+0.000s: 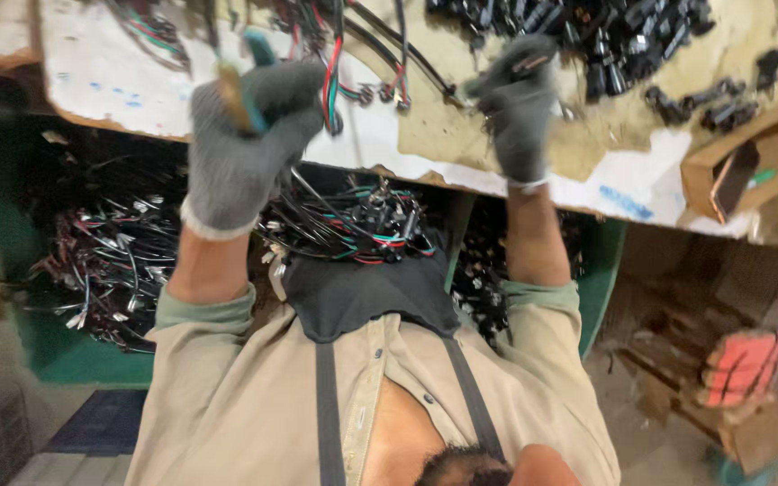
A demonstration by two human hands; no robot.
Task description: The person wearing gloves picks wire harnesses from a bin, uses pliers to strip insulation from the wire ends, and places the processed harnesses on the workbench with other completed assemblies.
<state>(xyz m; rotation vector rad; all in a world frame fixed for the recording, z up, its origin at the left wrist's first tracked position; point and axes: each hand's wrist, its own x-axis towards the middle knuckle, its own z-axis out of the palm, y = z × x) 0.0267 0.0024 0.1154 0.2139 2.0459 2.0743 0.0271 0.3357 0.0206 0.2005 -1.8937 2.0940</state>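
Observation:
My left hand (243, 144), in a grey knit glove, is closed around a tool with a teal and wood-coloured handle (243, 90) at the near edge of the worn work table (119, 81). My right hand (519, 108), also gloved, pinches a small dark connector piece (528, 63) on the tabletop. A bundle of red, green and black wires (335, 76) lies on the table between the two hands. More wire harnesses (362, 225) are heaped on my lap, just below the table edge.
A pile of black connectors (623, 36) covers the table's far right. A cardboard box (749, 162) sits at the right edge. A green bin (11, 243) full of wire harnesses (119, 261) stands under the table on the left. A pink striped object (749, 364) lies on the floor at right.

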